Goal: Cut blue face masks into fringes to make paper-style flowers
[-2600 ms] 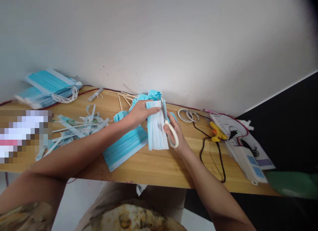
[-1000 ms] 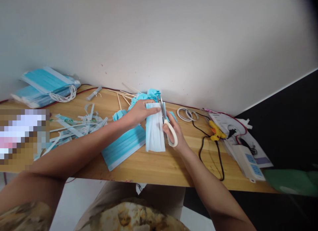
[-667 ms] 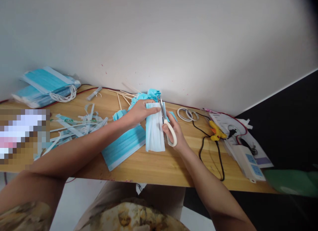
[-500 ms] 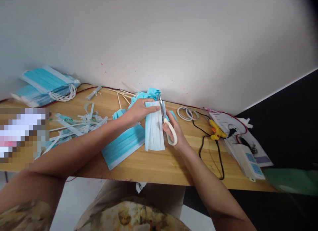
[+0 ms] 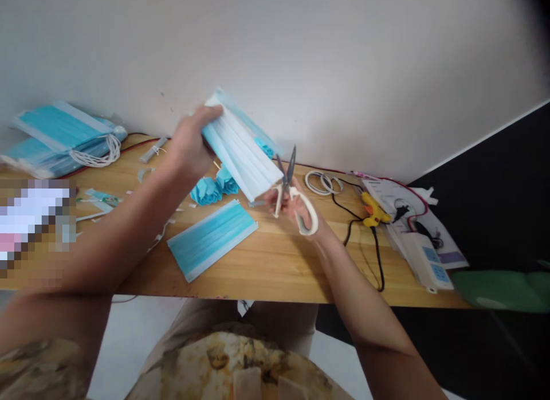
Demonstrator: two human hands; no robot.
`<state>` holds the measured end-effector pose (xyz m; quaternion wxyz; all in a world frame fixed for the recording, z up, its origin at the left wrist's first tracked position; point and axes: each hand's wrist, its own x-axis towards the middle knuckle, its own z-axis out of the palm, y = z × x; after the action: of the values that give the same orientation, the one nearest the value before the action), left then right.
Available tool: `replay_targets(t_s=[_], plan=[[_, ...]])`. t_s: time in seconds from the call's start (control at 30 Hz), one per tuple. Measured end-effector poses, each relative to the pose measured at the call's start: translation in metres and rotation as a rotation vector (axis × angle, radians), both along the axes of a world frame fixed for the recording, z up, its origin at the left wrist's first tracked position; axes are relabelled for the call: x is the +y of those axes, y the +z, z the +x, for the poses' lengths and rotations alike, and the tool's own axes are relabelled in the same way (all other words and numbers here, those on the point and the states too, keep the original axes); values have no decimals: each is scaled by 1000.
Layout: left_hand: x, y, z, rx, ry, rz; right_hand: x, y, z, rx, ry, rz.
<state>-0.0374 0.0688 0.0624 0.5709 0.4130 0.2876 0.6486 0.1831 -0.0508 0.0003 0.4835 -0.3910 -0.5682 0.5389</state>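
My left hand point(image 5: 189, 145) is closed on one end of a blue face mask point(image 5: 240, 151), lifted above the wooden table point(image 5: 275, 268) and slanting down to the right. My right hand point(image 5: 296, 208) grips white-handled scissors point(image 5: 292, 188) with the blades parted and pointing up, just right of the mask's lower end. A narrow cut strip point(image 5: 256, 203) sits by my right fingers. Another blue mask point(image 5: 212, 236) lies flat on the table below.
A stack of masks point(image 5: 60, 139) with ear loops lies far left. Cut strips point(image 5: 98, 202) are scattered at the left. Blue rosettes point(image 5: 215, 188) sit behind the flat mask. At the right lie white loops point(image 5: 320, 182), a yellow glue gun point(image 5: 373, 211), black cord and a power strip point(image 5: 423, 262).
My left hand lifted the mask off the table, up and to the left. The scissors came away from the mask and their blades opened. The view dipped a little.
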Motion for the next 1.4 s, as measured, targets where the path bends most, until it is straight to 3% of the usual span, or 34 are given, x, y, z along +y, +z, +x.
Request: replay_targets(t_s=[0.13, 0.23, 0.37, 0.47, 0.6, 0.77, 0.93, 1.07, 1.17, 1.23, 1.33, 1.4], plan=[[6, 7, -9, -2, 22, 44, 9, 1, 8, 126, -285, 25], [-10, 4, -1, 211, -134, 22, 12, 3, 12, 152, -461, 89], [-39, 0, 16, 556, -461, 8, 9, 4, 11, 92, -430, 142], [-52, -4, 25, 710, -573, 29, 6, 5, 7, 71, -333, 141], [-55, -14, 33, 836, -534, 191, 4, 5, 2, 36, -224, 131], [-57, -26, 39, 906, -523, 341, 6, 7, 0, 12, -253, 144], [-66, -16, 53, 979, -410, 487, 6, 10, 3, -33, -270, 138], [-64, -3, 58, 890, -430, 425, 13, 7, 12, 58, -348, 156], [-51, -7, 53, 843, -396, 285, 21, 9, 29, 230, -339, 171], [-42, -19, 50, 1044, -385, 323, 25, 12, 44, 274, -353, 172], [-37, -43, 51, 1561, -336, 467, 26, 15, 62, 227, -424, 136], [-36, -59, 59, 1691, -309, 527, 25, 16, 67, 191, -461, 120]])
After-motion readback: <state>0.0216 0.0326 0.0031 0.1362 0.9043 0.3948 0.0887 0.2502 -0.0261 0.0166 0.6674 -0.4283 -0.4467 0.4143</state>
